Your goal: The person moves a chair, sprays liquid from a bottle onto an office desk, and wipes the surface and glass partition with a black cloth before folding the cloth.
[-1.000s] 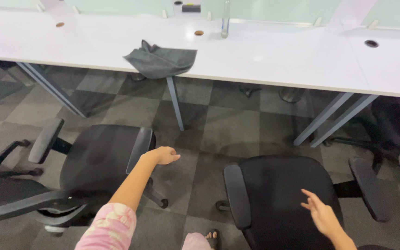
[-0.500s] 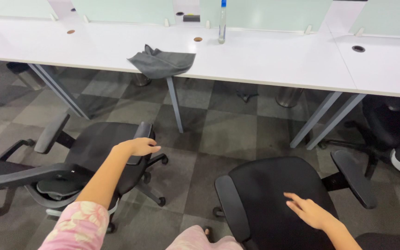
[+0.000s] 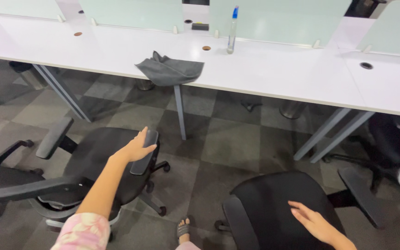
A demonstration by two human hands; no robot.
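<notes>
My left hand rests on the right armrest of a black office chair at my left, fingers laid over the pad. My right hand hovers flat, fingers spread, over the seat of a second black office chair at the lower right; I cannot tell if it touches the seat. A grey cloth lies crumpled at the near edge of the white desk, hanging slightly over it. A clear spray bottle with a blue top stands further back on the desk.
Frosted glass dividers line the back of the desk. Slanted grey desk legs stand between the chairs and the desk. More black chairs sit at the far left and far right. The floor is grey checkered carpet. My sandalled foot shows below.
The view has tilted up toward the desk. My left hand has shifted along the left chair's armrest, and that chair has moved left. My right hand stays over the right chair's seat.
</notes>
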